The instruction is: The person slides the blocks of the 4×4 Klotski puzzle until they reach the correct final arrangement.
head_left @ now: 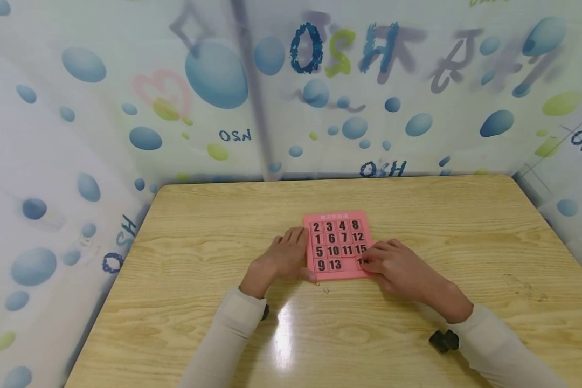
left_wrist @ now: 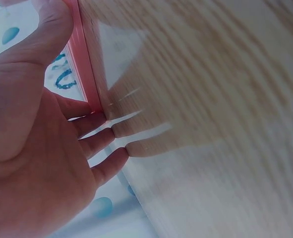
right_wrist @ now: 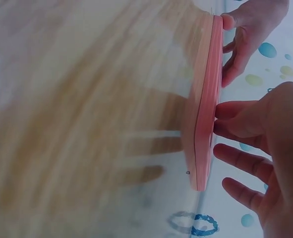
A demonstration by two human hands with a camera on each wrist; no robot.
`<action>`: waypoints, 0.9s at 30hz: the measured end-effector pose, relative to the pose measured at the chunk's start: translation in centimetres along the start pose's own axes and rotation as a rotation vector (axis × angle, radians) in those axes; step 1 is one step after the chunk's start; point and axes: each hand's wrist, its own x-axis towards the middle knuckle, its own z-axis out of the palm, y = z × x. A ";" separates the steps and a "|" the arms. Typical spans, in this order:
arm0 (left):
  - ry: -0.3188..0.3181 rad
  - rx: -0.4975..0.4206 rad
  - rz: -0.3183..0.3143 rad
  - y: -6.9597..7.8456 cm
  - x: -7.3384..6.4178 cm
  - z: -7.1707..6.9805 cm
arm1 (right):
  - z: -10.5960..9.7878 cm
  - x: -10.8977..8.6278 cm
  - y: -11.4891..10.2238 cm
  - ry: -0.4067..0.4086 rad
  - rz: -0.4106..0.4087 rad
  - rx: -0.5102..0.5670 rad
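A pink sliding number puzzle (head_left: 346,275) lies on the table, with black numbers on its pink tiles. The bottom row has a gap right of the 13 tile (head_left: 335,264). My left hand (head_left: 283,256) rests against the puzzle's left side, thumb at the near left corner. In the left wrist view, its other fingertips (left_wrist: 117,153) reach the tabletop. Over the puzzle's lower right part is my right hand (head_left: 402,269), its foremost fingertips touching the right-hand tiles. They partly cover the 15 tile (head_left: 360,249) and the bottom-right tile, of which only a 1 shows.
The wooden table (head_left: 199,226) stands against walls with printed blue and green drops (head_left: 218,75). Small marks lie on the wood just in front of the puzzle. A black wrist device (head_left: 443,340) sits at the right sleeve.
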 end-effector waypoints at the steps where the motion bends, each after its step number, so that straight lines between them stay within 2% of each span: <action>1: 0.000 0.002 0.000 0.0 0.0 0.0 | 0.1 0.0 0.0 0.000 0.008 0.006; 9: 0.002 -0.004 0.010 0.0 0.0 -0.1 | 0.1 0.5 -0.6 -0.025 0.047 0.035; 17: 0.000 -0.006 0.019 -0.1 0.0 -0.1 | 0.1 0.8 -0.8 -0.045 0.055 0.016; 27: -0.011 0.003 0.016 -0.1 0.0 -0.1 | 0.3 1.1 -1.2 -0.001 0.039 0.036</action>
